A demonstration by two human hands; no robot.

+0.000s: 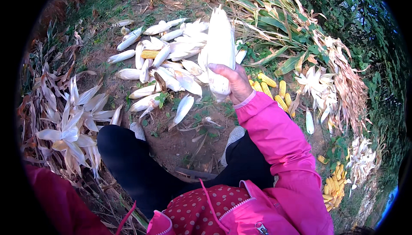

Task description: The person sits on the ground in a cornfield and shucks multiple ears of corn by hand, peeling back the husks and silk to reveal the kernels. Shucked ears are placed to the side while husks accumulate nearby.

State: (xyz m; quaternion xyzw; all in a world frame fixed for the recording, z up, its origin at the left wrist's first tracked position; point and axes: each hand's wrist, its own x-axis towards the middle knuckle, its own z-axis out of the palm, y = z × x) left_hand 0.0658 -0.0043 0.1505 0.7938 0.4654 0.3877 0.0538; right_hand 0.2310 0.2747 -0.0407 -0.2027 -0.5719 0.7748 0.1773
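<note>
My right hand (235,82) is wrapped round the base of an ear of corn (221,42) in its pale husk, tip pointing up and away from me. The thumb lies across the near end. Behind it spreads a heap of unhusked ears (171,78) on the soil, and one bare yellow cob (149,54) shows among them. Just beyond my right wrist lie several husked yellow cobs (267,90). My left hand is out of view; only a dark pink sleeve (64,203) appears at the lower left.
Opened husks (71,128) pile up on the left. Corn stalks (274,20) lie at the far right, with peeled husks (319,89) below them. A larger pile of yellow cobs (334,188) sits at the lower right. My bent knees (124,149) and shoes frame the bare soil.
</note>
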